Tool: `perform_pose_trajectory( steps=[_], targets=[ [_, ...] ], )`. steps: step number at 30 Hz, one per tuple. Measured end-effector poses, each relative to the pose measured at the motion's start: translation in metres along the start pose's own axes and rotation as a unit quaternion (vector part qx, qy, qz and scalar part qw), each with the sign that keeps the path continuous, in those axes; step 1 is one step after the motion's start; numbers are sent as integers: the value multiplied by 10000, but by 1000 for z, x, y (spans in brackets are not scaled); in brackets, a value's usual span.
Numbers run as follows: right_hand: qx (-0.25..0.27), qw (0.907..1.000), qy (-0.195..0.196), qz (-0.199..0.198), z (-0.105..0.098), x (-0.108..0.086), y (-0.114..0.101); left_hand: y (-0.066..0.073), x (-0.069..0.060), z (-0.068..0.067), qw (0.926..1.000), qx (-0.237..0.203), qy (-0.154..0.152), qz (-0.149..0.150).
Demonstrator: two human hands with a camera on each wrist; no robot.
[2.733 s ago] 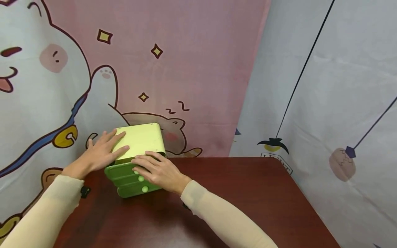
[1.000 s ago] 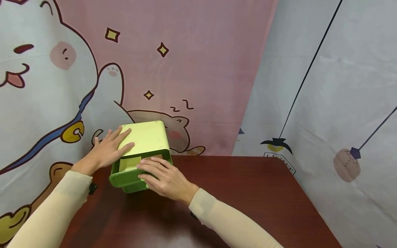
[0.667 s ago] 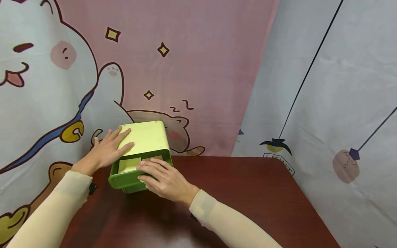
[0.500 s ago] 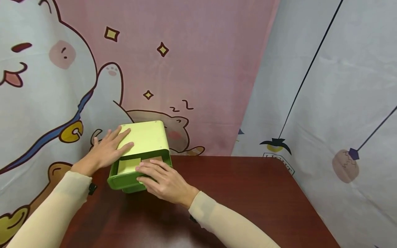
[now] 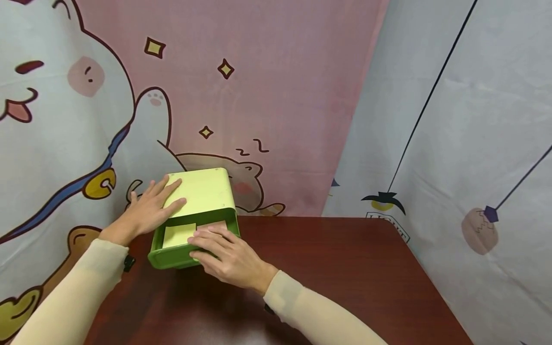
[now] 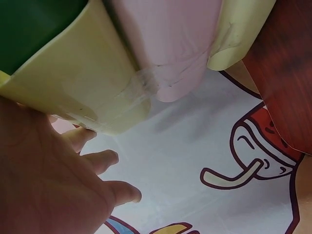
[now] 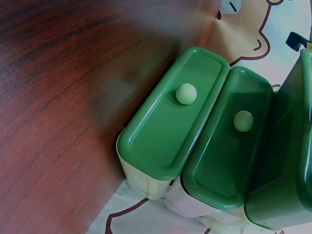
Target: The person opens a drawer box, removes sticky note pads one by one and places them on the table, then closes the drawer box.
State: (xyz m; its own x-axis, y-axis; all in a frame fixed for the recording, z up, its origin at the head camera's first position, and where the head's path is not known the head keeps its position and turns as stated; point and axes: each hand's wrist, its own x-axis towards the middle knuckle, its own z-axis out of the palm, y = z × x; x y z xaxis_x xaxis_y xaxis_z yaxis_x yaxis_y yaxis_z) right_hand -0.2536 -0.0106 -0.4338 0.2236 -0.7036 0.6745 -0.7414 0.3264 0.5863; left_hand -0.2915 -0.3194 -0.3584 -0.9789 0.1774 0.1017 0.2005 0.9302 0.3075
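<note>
A small drawer cabinet (image 5: pixel 200 191) has a pale yellow top, and my left hand (image 5: pixel 144 215) rests on its left side with fingers spread. My right hand (image 5: pixel 233 261) holds the front of the pulled-out green top drawer (image 5: pixel 170 258), fingers over its front edge. Inside that drawer lie a yellow flat piece (image 5: pixel 178 235) and a pinkish one (image 5: pixel 212 226). The left wrist view shows my left hand (image 6: pixel 58 180) beside the cabinet's side (image 6: pixel 73 73). In the right wrist view two lower drawers (image 7: pixel 168 129) with round knobs are closed; that hand is out of sight there.
The cabinet stands at the back left of a dark red-brown table (image 5: pixel 345 268). Behind it hangs a cloth (image 5: pixel 293 120) printed with cartoon animals, and a grey-white cloth (image 5: pixel 487 120) hangs at the right.
The top drawer has slid out toward the front, together with my right hand, showing the pieces inside. My left hand stays at the same place on the cabinet.
</note>
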Motion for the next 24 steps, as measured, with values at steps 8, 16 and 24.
perform_pose_trajectory(
  steps=[8,16,24],
  targets=[
    [-50,10000,48,-26,0,-2,-3,-2,0,1,10000,-12,20,-4],
    [-58,10000,26,-48,-5,-6,-3,-1,1,2,10000,10,4,3],
    [-117,9998,0,-182,-7,-7,-6,-2,0,3,10000,52,50,-4]
  ],
)
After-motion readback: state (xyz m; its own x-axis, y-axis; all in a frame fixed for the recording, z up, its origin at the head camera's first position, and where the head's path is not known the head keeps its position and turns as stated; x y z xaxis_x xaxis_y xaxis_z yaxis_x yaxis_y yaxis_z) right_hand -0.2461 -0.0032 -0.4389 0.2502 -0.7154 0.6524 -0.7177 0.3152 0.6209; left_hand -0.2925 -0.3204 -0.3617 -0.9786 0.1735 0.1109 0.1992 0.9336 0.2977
